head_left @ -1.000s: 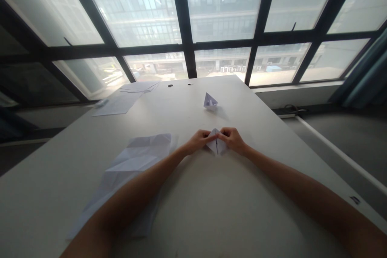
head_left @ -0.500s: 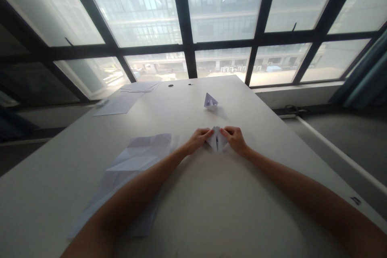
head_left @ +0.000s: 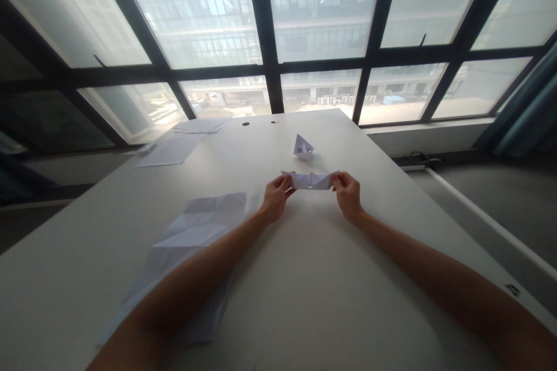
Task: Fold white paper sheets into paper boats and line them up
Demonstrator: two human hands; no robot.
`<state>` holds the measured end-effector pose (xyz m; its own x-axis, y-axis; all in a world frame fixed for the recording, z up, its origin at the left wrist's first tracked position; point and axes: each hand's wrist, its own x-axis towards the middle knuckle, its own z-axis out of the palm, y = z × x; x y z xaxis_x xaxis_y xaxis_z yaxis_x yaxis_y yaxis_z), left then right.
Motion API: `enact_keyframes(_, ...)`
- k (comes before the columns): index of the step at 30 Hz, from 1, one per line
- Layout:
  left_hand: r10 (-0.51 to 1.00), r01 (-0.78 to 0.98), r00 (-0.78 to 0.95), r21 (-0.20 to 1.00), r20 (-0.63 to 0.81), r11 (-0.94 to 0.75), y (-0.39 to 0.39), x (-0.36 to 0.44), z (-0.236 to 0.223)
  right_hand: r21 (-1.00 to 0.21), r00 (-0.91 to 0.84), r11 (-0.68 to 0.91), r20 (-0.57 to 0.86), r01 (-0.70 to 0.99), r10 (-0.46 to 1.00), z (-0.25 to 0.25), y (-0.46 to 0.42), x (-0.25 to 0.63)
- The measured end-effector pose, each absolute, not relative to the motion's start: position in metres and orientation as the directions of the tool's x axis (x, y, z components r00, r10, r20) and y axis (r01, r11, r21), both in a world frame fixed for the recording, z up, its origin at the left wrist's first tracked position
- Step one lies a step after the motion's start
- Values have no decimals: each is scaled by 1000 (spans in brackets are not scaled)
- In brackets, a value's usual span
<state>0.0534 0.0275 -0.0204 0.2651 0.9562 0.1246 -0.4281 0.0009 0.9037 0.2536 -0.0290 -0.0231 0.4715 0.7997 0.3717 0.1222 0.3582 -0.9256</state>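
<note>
While both arms reach over the table (head_left: 300,278), the left hand (head_left: 275,196) and the right hand (head_left: 348,192), close together half a second ago, now sit well apart. Between them, the folded paper (head_left: 310,181) has gone from a compact diamond with a central slit to a long, low, boat-like strip, its ends turned up and a small peak at its middle. In each hand, thumb and fingers pinch one end of it; whether its underside touches the tabletop, I cannot tell. That opening-out suggests the folding is well along, with perhaps only shaping left.

Counted by size: one table; one spread of creased paper (head_left: 195,232) under the left forearm, perhaps more than one layer; several flat sheets (head_left: 172,152) at the far left, overlapping too much to number; two hands; two folded pieces, the held one and a standing paper shape (head_left: 303,148) just beyond it; one small dark object (head_left: 512,290) near the right edge; two dark spots (head_left: 246,124) at the far end.
</note>
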Motion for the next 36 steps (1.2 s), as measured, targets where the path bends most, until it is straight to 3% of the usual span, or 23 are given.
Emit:
enact_keyframes(8, 982, -528, 180, 848, 64, 42, 32, 55, -22, -942, 512, 326, 244, -75, 823, -27, -24, 253)
enact_keyframes(14, 907, -600, 403, 784, 125, 159, 23, 54, -17, -928, 445, 337, 238, -157, 863, -22, -30, 245)
enact_keyframes(17, 900, -590, 423, 785, 102, 189, 21, 56, -17, -936, 378, 312, 231, -166, 896, -20, -33, 243)
enact_keyframes(19, 929, -576, 365, 798, 59, 176, 22, 57, -18, -959, 293, 256, 213, -117, 932, -19, -34, 245)
enact_keyframes(23, 962, -496, 274, 857, 4, 138, 23, 55, -18, -970, 59, 204, 213, 134, 975, -18, -34, 253)
enact_keyframes(27, 927, -293, 372, 954, 49, 67, 14, 55, -16, -914, -104, 286, 267, 288, 958, -13, -37, 252)
enact_keyframes(31, 890, -195, 445, 981, 101, -14, 4, 59, -15, -899, -92, 287, 271, 332, 958, -12, -41, 245)
enact_keyframes(36, 900, -245, 427, 969, 88, 22, 4, 62, -19, -891, -3, 328, 344, 315, 939, -15, -42, 240)
